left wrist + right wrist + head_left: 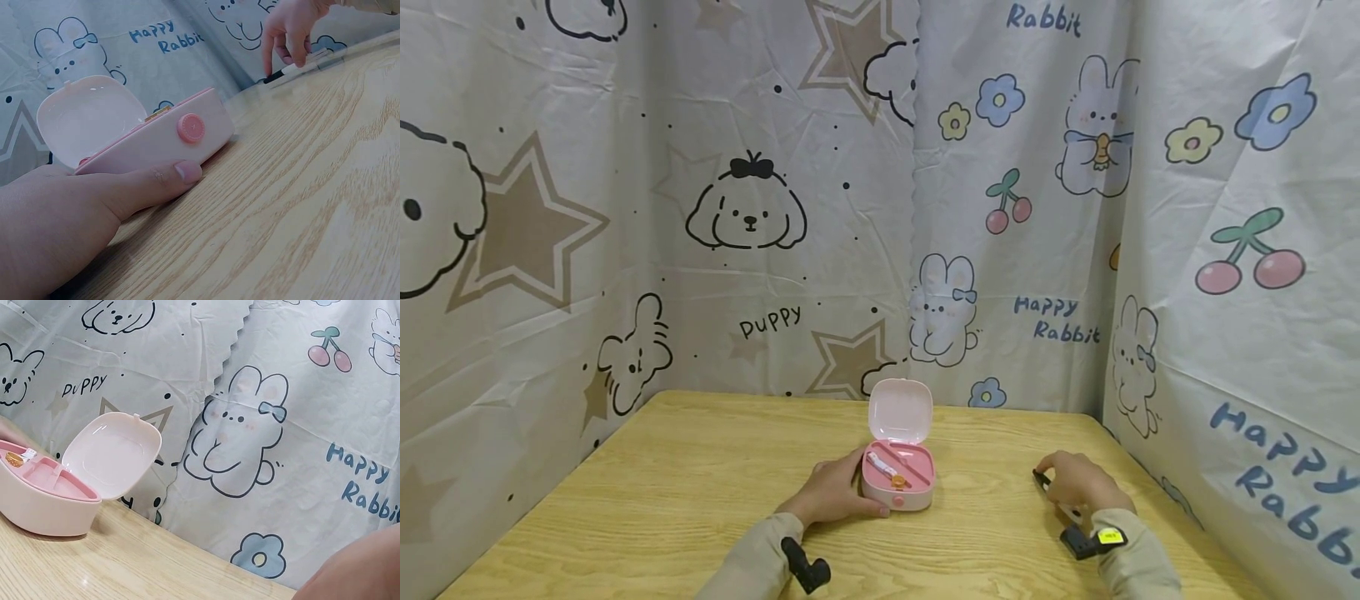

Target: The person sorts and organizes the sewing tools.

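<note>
My left hand (835, 492) grips the left side of a small pale-pink box (914, 500), its thumb along the front below a round pink button (191, 128). The box stands on the table with its hinged lid (901, 410) raised. Inside the darker pink divided tray (56, 478) lies a white strip with an orange round piece (898, 482). Farther right, my right hand (1078, 481) reaches down with bent fingers, pinching a slim black-and-white pen-like item (275, 76) at the tabletop. The hand covers part of that item. Only the hand's edge (359, 569) shows in the right wrist view.
A light wood-grain table (722, 467) lies under both hands. Printed curtains with puppies, rabbits and stars hang behind it and at both sides; the right curtain (1225, 350) comes close to my right hand. Wrist cameras (805, 567) are strapped to both forearms.
</note>
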Action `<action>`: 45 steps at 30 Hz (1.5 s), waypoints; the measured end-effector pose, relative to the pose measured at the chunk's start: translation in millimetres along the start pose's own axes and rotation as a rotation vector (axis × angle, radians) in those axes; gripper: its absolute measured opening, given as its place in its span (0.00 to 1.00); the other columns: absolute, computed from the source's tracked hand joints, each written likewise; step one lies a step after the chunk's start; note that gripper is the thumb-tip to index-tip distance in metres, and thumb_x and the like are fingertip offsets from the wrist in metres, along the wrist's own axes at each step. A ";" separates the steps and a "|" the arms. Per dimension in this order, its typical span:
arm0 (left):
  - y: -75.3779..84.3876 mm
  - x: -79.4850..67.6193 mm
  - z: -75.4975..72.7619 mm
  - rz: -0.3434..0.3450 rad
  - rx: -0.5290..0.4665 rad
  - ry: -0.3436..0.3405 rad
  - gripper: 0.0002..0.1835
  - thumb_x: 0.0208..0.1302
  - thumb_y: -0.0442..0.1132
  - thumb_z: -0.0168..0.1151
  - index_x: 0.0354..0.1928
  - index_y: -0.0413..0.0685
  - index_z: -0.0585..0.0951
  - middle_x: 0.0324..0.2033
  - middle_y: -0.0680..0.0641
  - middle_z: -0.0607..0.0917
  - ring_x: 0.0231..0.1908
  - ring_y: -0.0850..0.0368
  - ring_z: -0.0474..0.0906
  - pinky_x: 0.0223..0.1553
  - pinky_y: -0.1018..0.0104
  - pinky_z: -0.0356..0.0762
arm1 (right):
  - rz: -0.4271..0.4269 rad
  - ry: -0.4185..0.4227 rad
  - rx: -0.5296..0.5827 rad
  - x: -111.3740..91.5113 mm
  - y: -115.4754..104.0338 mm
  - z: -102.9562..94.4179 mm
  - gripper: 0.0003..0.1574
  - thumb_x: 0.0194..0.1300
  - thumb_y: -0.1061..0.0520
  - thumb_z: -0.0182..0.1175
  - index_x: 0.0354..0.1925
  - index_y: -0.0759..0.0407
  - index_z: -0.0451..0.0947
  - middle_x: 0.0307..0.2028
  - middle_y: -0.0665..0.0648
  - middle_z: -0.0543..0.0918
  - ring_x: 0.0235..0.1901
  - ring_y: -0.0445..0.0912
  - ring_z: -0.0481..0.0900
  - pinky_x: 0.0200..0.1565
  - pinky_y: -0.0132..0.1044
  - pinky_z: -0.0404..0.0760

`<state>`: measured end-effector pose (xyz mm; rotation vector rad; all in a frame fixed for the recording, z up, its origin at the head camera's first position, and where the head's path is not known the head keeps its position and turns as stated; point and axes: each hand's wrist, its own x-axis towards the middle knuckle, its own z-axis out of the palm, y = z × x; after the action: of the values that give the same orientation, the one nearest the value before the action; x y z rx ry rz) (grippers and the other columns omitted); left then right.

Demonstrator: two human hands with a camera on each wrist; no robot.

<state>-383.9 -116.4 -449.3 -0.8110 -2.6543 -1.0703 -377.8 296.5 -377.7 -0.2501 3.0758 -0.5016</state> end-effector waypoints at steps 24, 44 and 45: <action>-3.5 1.2 2.4 -0.014 0.021 0.003 0.63 0.48 0.71 0.76 0.80 0.47 0.61 0.71 0.44 0.73 0.70 0.43 0.68 0.65 0.31 0.58 | -0.070 0.083 0.014 0.5 -25.3 -10.6 0.32 0.54 0.70 0.60 0.60 0.63 0.82 0.47 0.66 0.82 0.16 0.44 0.68 0.22 0.37 0.68; -7.0 2.9 4.3 0.007 0.014 0.009 0.62 0.48 0.71 0.77 0.80 0.49 0.62 0.71 0.44 0.74 0.69 0.43 0.69 0.63 0.31 0.59 | -0.171 0.130 0.008 1.8 -63.8 -10.6 0.32 0.54 0.68 0.62 0.59 0.61 0.83 0.17 0.50 0.75 0.13 0.41 0.68 0.19 0.34 0.62; -6.5 2.5 3.9 0.008 0.014 0.008 0.62 0.49 0.70 0.77 0.80 0.48 0.62 0.71 0.44 0.74 0.69 0.42 0.69 0.62 0.30 0.59 | -0.167 0.132 0.005 2.1 -66.1 -10.4 0.32 0.54 0.68 0.62 0.59 0.60 0.83 0.17 0.50 0.74 0.14 0.41 0.68 0.19 0.33 0.62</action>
<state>-389.3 -116.6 -455.2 -0.8123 -2.6460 -1.0501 -370.1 237.6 -346.9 -0.4971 3.1974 -0.5527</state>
